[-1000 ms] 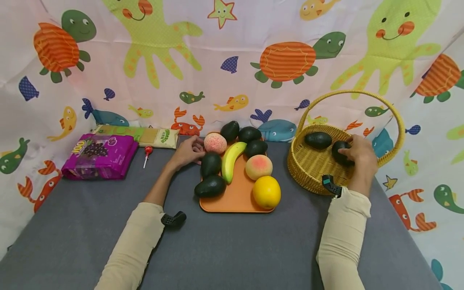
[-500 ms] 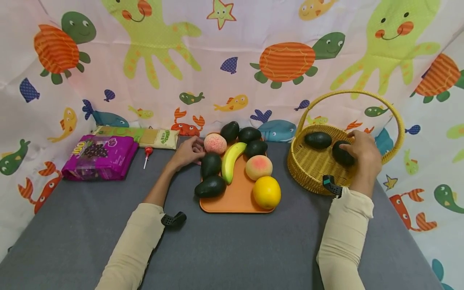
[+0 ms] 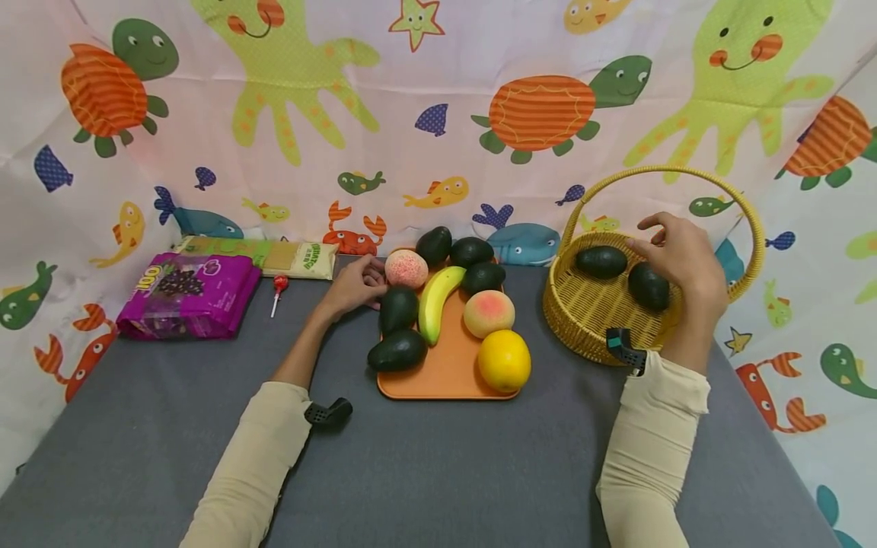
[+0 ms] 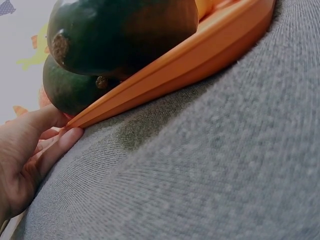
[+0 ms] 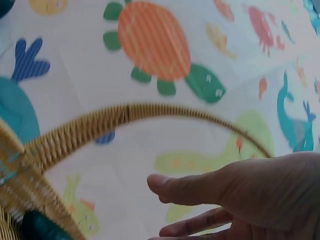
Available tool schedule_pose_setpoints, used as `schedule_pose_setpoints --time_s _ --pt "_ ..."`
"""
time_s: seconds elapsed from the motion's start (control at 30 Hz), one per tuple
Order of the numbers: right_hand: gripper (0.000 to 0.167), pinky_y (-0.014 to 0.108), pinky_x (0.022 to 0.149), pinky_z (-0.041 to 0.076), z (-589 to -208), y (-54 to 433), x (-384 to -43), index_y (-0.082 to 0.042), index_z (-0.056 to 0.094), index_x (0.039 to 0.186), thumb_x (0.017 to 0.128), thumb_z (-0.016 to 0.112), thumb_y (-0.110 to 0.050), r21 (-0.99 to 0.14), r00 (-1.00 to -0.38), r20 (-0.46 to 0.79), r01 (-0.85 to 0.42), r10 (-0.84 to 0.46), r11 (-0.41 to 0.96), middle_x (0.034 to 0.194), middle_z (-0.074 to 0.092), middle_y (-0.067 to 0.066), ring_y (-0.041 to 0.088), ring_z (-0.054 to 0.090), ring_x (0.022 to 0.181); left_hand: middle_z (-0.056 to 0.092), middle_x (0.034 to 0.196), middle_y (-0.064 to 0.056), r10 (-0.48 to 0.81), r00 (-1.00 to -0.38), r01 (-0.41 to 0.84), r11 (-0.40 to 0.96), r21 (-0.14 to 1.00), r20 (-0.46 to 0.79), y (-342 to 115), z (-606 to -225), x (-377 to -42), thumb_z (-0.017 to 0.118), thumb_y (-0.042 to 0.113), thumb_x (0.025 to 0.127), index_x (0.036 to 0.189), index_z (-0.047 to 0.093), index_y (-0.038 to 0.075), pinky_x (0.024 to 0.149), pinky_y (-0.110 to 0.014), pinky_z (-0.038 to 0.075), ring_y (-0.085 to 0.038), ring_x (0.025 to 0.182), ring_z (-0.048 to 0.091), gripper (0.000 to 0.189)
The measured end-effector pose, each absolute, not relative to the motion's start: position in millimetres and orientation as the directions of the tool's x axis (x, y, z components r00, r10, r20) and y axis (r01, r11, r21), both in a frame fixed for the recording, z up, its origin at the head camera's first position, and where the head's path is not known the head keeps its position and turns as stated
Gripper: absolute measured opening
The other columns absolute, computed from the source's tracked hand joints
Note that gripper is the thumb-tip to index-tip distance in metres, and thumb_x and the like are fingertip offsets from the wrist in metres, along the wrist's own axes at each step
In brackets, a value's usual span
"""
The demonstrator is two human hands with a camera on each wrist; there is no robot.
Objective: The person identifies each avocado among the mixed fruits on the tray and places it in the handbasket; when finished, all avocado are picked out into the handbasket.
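Orange tray [image 3: 441, 385] is pinched by the left fingers [image 4: 61, 144], while parted, empty right fingers [image 5: 197, 189] hang over the basket [image 3: 574, 336].

We see dark green, nearly black avocados [image 3: 397, 351] against an orange tray [image 3: 445, 384], with a yellow banana [image 3: 437, 304], a pale peach [image 3: 406, 269] speckled pinkish red, another peach [image 3: 489, 313] blushing coral over cream, and a deep yellow round fruit [image 3: 504, 361]. We find golden-yellow weave on the basket [image 3: 578, 335], vivid purple on the packet [image 3: 188, 297], red on the lollipop [image 3: 280, 283], plain grey on the surface [image 3: 445, 472] and beige on the sleeves [image 3: 236, 464]. Our pinkish-white backdrop [image 3: 393, 91] carries orange-striped turtles, lime octopuses and spotted blue fish.
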State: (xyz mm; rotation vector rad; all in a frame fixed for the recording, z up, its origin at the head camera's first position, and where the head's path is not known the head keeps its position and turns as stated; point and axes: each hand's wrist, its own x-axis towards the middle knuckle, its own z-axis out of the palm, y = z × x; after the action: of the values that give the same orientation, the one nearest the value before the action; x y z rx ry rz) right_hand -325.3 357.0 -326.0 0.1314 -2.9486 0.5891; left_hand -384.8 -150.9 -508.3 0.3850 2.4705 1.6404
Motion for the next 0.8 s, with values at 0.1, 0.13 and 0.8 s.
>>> schedule_pose_setpoints --time_s 0.1,0.13,0.8 --pt "0.052 0.059 0.081 0.054 -316.3 340.2 -321.6 0.005 0.056 0.139 0.106 0.059 -0.036 -0.390 -0.980 0.177 -0.156 -0.092 0.907 0.123 0.060 0.039 0.050 0.062 0.104 0.066 0.101 -0.014 0.292 -0.956 0.136 0.366 0.920 0.025 -151.0 -508.1 -384.9 0.069 0.008 0.095 0.132 0.055 0.002 0.062 -0.030 0.066 -0.010 0.078 0.067 0.040" --pt "0.051 0.063 0.086 0.052 -313.4 334.5 -320.0 0.005 0.056 0.139 0.106 0.060 -0.035 -0.398 -0.977 0.187 -0.173 -0.105 0.901 0.123 0.059 0.039 0.051 0.061 0.108 0.066 0.101 -0.014 0.293 -0.956 0.136 0.367 0.920 0.025 -151.1 -508.0 -384.8 0.069 0.008 0.095 0.132 0.055 0.001 0.062 -0.030 0.066 -0.010 0.078 0.067 0.041" --pt "0.034 0.056 0.093 0.061 -301.7 212.0 -298.7 -0.001 0.066 0.128 0.099 0.072 -0.016 -0.399 -0.852 0.244 -0.523 -0.462 0.753 0.124 0.059 0.022 0.040 0.067 0.111 0.067 0.101 -0.014 0.294 -0.956 0.132 0.371 0.919 0.018 -150.4 -506.5 -383.5 0.070 0.010 0.094 0.131 0.057 0.002 0.062 -0.031 0.066 -0.011 0.080 0.067 0.040"
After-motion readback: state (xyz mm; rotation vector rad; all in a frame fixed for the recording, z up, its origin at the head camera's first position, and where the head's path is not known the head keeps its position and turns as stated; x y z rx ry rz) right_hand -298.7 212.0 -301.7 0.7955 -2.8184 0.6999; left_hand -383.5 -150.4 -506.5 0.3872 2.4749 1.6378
